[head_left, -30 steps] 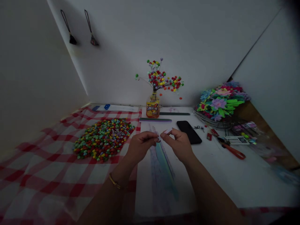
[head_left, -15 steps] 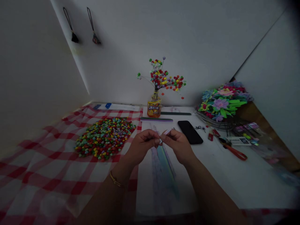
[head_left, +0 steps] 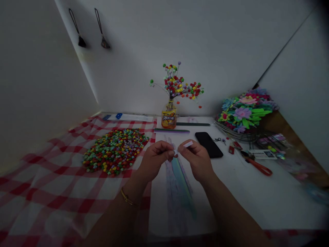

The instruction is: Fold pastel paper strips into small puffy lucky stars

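My left hand point(head_left: 153, 160) and my right hand point(head_left: 196, 158) meet above the white table, both pinched on a narrow pale paper strip point(head_left: 187, 144) whose free end sticks up past my right fingers. Beneath them lie several long pastel paper strips point(head_left: 180, 187), running towards me. A pile of small coloured paper stars point(head_left: 115, 150) is spread on the red-and-white checked cloth point(head_left: 51, 192) to my left.
A bottle holding wire stems with coloured stars point(head_left: 169, 115) stands at the back. A black phone point(head_left: 208, 144) lies right of my hands, then small scissors point(head_left: 218, 140) and an orange-handled tool point(head_left: 258, 166). A basket of paper flowers point(head_left: 243, 113) sits far right.
My fingertips have worked the strip: they closed together, and now the strip's end stands up more clearly beyond my right fingers. The hands have stayed in place.
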### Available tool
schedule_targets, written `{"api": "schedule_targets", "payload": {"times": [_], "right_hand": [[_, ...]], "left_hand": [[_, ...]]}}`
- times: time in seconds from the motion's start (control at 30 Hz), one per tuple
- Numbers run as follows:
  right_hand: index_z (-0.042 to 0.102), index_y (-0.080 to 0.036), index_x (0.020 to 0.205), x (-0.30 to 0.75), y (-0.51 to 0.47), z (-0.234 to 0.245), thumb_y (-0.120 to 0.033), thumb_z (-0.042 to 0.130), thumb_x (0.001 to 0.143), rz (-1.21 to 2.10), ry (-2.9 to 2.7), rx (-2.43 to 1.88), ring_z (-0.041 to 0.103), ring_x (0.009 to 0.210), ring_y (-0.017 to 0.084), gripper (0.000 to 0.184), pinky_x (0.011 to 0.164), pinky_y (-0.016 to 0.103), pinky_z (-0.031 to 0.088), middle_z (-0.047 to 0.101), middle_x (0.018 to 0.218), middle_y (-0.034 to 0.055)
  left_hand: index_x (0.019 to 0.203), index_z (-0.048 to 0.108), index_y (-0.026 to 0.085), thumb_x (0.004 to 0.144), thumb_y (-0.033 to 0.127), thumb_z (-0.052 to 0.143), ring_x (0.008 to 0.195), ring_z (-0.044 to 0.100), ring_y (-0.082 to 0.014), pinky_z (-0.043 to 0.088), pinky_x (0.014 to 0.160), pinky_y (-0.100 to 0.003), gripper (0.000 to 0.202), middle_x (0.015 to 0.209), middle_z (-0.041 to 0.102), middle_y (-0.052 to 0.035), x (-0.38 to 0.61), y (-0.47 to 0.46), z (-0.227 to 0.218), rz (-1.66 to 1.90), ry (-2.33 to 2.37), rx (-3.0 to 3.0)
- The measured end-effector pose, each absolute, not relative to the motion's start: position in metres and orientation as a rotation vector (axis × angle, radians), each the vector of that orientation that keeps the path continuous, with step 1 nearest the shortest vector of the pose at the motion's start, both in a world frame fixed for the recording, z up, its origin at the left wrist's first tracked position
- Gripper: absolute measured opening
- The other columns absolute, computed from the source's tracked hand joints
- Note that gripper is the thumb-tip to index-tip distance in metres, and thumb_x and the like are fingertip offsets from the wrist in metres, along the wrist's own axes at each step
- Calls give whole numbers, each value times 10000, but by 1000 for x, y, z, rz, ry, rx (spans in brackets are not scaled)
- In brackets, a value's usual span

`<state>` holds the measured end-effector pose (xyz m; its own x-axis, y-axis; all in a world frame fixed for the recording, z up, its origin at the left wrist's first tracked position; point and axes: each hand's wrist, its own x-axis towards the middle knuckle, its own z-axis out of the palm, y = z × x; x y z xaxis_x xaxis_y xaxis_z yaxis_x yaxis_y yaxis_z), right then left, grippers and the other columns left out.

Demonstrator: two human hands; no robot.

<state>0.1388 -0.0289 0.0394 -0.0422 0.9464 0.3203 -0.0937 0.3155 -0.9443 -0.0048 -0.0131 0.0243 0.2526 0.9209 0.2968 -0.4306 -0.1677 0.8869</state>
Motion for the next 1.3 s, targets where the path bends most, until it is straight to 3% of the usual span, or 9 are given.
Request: {"api": "schedule_targets", "payload": {"times": [0.33,0.53,0.73,0.93,1.07,1.3], "right_hand": [[582,-198,660,141,-28,39,-286,632,713,980,-1339,-900,516,606,118,113,613,259,434,570,633,-27],[590,-190,664,142,-25,36,-293,634,713,975,-1326,-917,505,603,114,121,606,252,423,568,630,-22],[600,-190,667,141,-26,39,-283,635,719,1153,-1332,-869,522,589,113,112,602,251,430,576,605,-27],[584,-188,672,138,-26,39,-296,638,718,1183,-1347,-848,517,588,108,130,602,244,427,552,599,-37],[573,-194,693,138,-23,33,-308,635,722,1041,-1373,-911,518,628,115,133,632,245,419,566,639,-30],[564,-195,702,137,-22,31,-271,652,713,953,-1341,-921,512,624,108,117,627,231,409,553,632,-38]], "left_hand": [[720,626,141,664,218,689,517,510,-84,400,516,-219,114,603,626,-14,-10,-12,23,1200,551,1230],[731,654,148,598,183,735,527,524,-86,419,522,-218,159,606,627,-6,-7,-13,23,1222,587,1214],[685,640,149,633,174,702,535,519,-85,414,531,-218,84,585,618,-2,-7,-14,24,1267,523,1237],[701,610,154,601,165,725,494,509,-75,377,486,-205,153,572,621,13,-4,-13,24,1252,515,1157],[639,643,145,584,170,730,500,510,-82,408,525,-228,106,533,608,17,-1,-12,24,1324,666,1146],[750,698,153,633,201,702,584,568,-117,446,618,-279,126,622,650,-13,-1,-13,21,1320,534,1071]]}}
